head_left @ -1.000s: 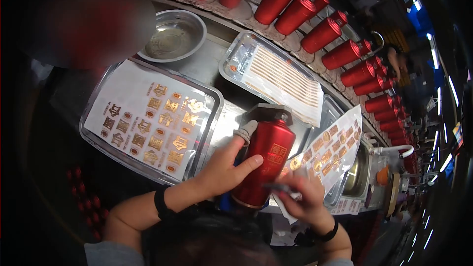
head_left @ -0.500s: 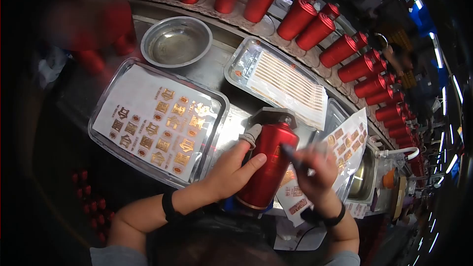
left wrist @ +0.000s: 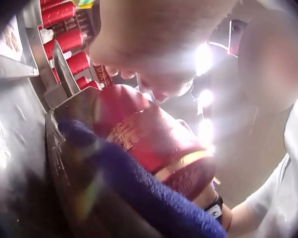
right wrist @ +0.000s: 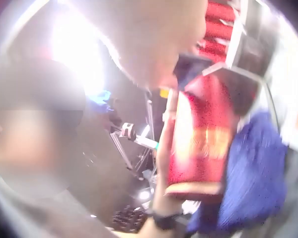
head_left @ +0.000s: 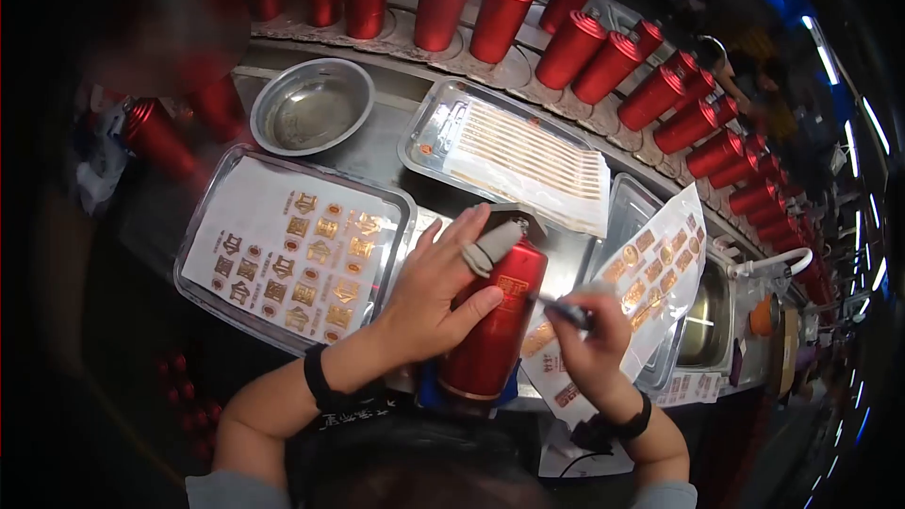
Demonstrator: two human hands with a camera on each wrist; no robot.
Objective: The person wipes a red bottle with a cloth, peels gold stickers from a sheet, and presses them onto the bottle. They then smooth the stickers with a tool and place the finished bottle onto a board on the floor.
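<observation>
A red bottle with a gold label lies tilted on a blue cloth, its top at a metal support. My left hand rests along its left side, thumb on the front and the other fingers extended; one finger wears a pale cover. At the bottle's right side, my right hand holds a dark, slim tool, its tip close to the label; contact is unclear. The right wrist view shows the bottle blurred, with the blue cloth beside it.
On the left lies a tray with a sheet of gold stickers. Behind are a metal bowl and a tray of striped strips. A sticker sheet and a sink are right. Red bottles line the back conveyor.
My left fingers have straightened and spread from their hold around the bottle. My right hand moved up from the bottle's lower part, tool still held. Bottles on the conveyor stand in shifted positions.
</observation>
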